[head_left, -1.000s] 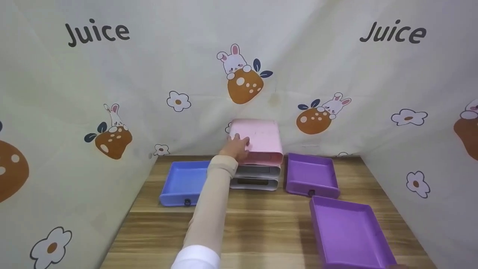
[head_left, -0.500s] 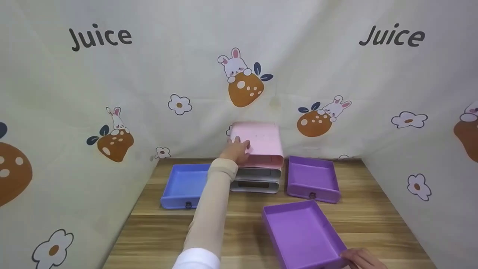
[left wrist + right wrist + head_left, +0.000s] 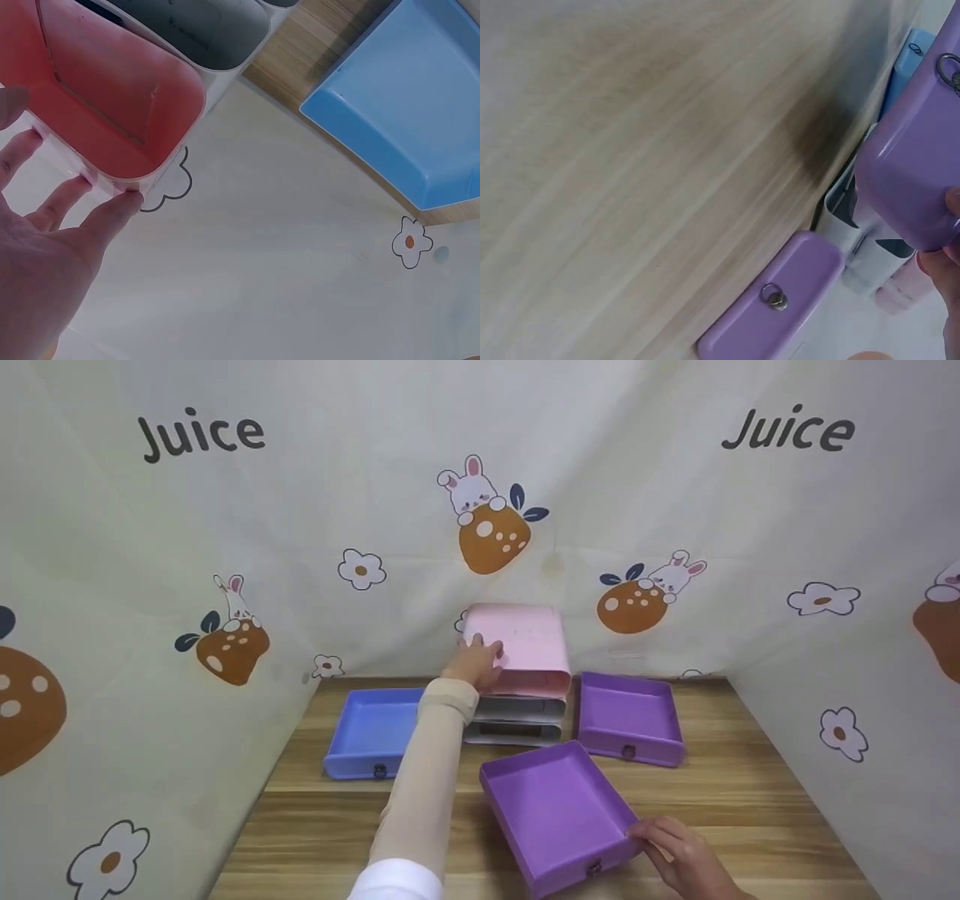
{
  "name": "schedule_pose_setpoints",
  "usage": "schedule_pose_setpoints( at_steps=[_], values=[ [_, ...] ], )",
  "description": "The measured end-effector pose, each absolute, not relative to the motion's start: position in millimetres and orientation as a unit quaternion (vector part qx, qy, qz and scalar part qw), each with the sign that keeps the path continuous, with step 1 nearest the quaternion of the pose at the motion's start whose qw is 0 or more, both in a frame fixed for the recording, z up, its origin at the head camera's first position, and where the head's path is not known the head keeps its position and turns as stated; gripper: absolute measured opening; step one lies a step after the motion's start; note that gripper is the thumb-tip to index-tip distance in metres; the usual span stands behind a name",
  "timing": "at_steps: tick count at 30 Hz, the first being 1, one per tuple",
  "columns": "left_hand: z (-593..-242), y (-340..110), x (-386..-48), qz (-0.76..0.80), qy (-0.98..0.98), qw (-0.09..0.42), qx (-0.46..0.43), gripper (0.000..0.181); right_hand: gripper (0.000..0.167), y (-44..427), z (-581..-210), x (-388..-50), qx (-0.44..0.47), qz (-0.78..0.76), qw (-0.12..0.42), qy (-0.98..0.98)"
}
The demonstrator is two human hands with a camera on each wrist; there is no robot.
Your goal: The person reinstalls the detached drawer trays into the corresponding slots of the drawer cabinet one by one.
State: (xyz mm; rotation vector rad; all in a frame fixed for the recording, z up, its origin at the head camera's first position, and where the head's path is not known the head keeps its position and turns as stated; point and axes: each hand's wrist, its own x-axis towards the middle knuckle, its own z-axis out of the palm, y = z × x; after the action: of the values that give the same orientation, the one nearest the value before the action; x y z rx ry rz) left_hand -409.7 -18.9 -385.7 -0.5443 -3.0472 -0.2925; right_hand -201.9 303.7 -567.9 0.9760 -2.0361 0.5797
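Observation:
My left hand [image 3: 474, 664] rests with spread fingers on the pink case [image 3: 517, 634], the top one of a stack. In the left wrist view, the fingertips [image 3: 129, 199] touch the outside of this open-fronted case, and nothing is inside it. The right hand [image 3: 686, 855] pinches the front right corner of a purple drawer [image 3: 562, 810] with a small ring pull. That drawer hangs above the tabletop, turned at an angle before the stack. Only the thumb and part of the right hand [image 3: 949, 277] show in the right wrist view.
Two grey-white cases [image 3: 517, 733] with open fronts sit under the pink one. A blue drawer [image 3: 379, 727] lies left of the stack, partly behind the left arm. Another purple drawer [image 3: 630, 712] lies to its right. A printed curtain [image 3: 397, 510] encloses the wooden table [image 3: 315, 825].
The right hand has come into view, carrying the purple drawer leftward from the right front to before the stack. The left hand has stayed on the pink case.

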Motion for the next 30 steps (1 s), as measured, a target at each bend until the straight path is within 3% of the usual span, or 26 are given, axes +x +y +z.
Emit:
schedule_pose_setpoints(
  at_steps=[2,6,9,11,15,21,26,30],
  values=[
    [-386,-19,-410,-0.091,-0.980,0.018,-0.176,0.031,0.031,300,-568,-209,0.393,0.225,0.399,-0.797],
    [-387,-19,-411,-0.085,-0.981,0.017,-0.175,0.031,0.008,293,-567,-220,0.407,0.225,0.404,-0.787],
    [-388,-19,-412,-0.086,-0.980,0.016,-0.177,0.031,0.035,289,-567,-226,0.411,0.233,0.403,-0.784],
    [-389,-20,-413,-0.087,-0.979,0.016,-0.181,0.031,0.043,286,-567,-229,0.410,0.235,0.401,-0.785],
    [-389,-20,-413,-0.089,-0.978,0.021,-0.187,0.031,0.040,280,-568,-234,0.415,0.244,0.398,-0.781],
    [-389,-20,-411,-0.087,-0.978,0.028,-0.185,0.030,0.013,274,-570,-238,0.404,0.256,0.371,-0.795],
    [-389,-21,-411,-0.091,-0.978,0.027,-0.184,0.030,0.035,269,-570,-242,0.386,0.243,0.376,-0.807],
    [-389,-22,-411,-0.097,-0.978,0.025,-0.185,0.030,0.041,265,-571,-244,0.374,0.243,0.384,-0.808]
  ],
)
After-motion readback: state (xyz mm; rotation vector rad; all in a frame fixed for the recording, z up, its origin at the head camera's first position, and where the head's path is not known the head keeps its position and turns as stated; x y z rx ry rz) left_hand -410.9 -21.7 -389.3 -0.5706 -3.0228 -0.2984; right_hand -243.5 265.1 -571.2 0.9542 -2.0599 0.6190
